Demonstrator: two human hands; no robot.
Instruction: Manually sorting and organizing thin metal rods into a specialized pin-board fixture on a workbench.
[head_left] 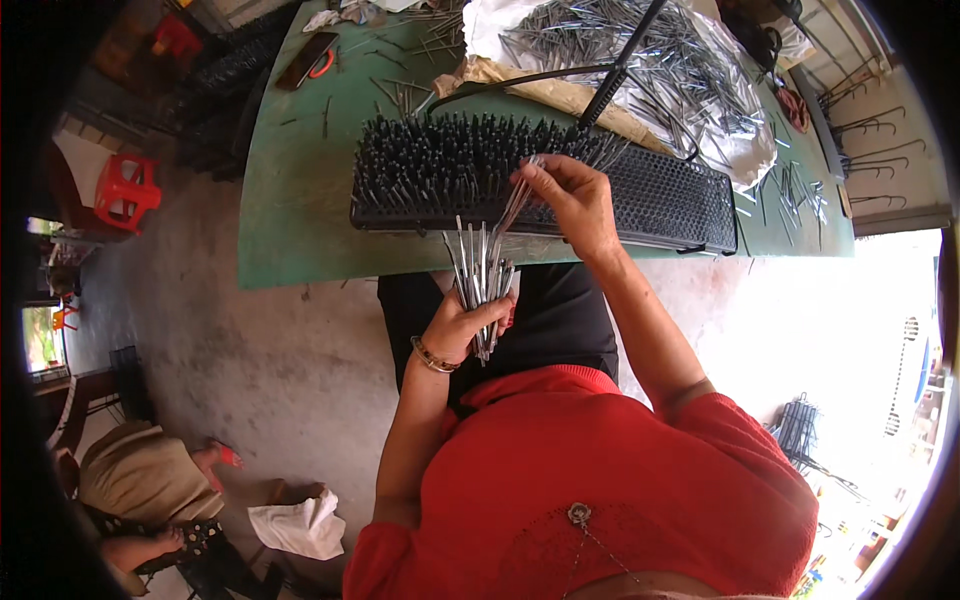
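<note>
My left hand point(468, 318) is closed around a bundle of thin metal rods point(483, 270), held upright below the table's near edge. A few more rods are pinched at their upper ends in my right hand point(572, 198), and their lower ends reach down to the bundle. Beyond both hands lies a long black perforated rack point(670, 200) on the green table. Many dark-tipped rods point(430, 160) stand packed in the rack's left part. Toward its right end the holes hold no rods.
A heap of loose rods point(640, 60) lies on white sheeting behind the rack, with a black bar slanting across. On the green table point(290, 220) are a phone point(306, 60) and scattered rods. A red stool point(127, 190) stands left; another person point(150, 480) sits lower left.
</note>
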